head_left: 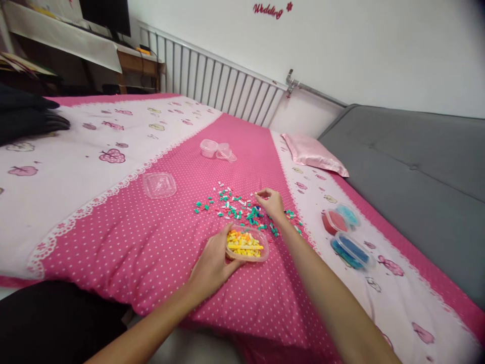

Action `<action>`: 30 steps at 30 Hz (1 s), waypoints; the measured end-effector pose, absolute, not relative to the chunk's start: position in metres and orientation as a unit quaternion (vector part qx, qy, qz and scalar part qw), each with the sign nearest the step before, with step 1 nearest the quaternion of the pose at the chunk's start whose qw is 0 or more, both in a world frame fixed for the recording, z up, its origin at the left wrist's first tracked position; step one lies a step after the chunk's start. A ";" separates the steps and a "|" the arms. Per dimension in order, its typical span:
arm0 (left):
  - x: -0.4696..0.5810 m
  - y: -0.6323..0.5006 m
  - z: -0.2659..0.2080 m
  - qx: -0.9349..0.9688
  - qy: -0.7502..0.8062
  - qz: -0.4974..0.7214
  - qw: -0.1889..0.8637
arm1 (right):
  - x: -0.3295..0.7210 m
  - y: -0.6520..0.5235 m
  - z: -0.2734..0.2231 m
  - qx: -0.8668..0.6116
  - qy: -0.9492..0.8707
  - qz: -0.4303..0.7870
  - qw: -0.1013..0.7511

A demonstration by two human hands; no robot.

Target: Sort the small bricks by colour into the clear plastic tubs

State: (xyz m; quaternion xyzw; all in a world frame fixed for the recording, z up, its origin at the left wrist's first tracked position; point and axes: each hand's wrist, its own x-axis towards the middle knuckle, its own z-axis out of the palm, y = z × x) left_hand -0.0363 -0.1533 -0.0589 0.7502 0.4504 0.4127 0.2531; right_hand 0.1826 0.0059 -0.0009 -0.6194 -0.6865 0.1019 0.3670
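My left hand (215, 255) grips the left side of a clear plastic container (266, 248), which holds yellow and orange small pieces (242, 244). Beyond it, a loose pile of small building pieces (252, 215), mostly green, white and pink, is scattered over the pink dotted bedspread (151, 237). Over the right part of that pile is my right hand (273, 203), thumb and fingertips pinched together. A tiny light-coloured speck shows at the fingertips, too small to name.
An open clear lid (159, 185) lies to the left, with small clear containers (209, 147) farther back. On the right stand filled containers, one red (333, 221), one light blue (347, 215) and one dark blue (350, 250). A pink pillow (314, 154) rests by the grey headboard (413, 177).
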 end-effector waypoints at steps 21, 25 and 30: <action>-0.039 -0.159 -0.054 0.784 0.445 0.367 0.229 | 0.177 -0.147 0.025 -0.533 -0.780 0.114 0.307; -0.038 -0.158 -0.051 0.785 0.450 0.366 0.216 | 0.210 -0.144 0.019 -0.557 -0.736 0.081 0.376; -0.038 -0.155 -0.051 0.788 0.454 0.359 0.210 | 0.245 -0.141 -0.033 -0.704 -0.542 -0.074 0.453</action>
